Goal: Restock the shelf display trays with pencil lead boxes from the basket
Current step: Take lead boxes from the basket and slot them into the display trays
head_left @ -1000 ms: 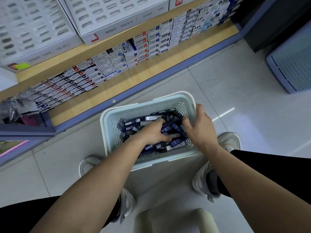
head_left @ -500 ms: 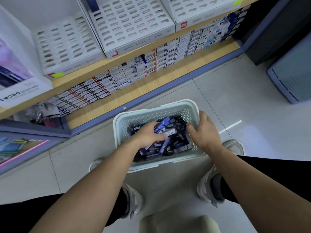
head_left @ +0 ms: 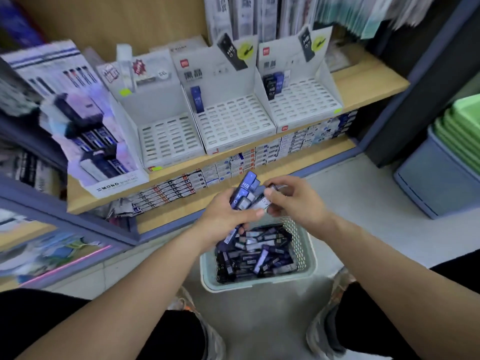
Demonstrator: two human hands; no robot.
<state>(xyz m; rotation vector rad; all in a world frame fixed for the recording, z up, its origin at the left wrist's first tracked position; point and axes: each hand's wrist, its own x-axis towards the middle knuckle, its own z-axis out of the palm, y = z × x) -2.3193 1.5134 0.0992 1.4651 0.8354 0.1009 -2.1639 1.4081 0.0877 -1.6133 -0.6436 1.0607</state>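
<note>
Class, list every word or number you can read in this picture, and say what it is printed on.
"MONO": front of the display box at left.
"HB": held blue box in the left hand.
"HB 0.7": standing blue box in the middle tray.
"HB 0.7": black box in the right tray.
Labels on the lower-shelf packs: too small and blurred.

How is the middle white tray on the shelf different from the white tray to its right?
The middle tray holds a single blue box; the right tray holds a cluster of boxes. The middle tray's stock is all blue; the right tray's mixes black and blue. Both trays are white, with most slots empty.
</note>
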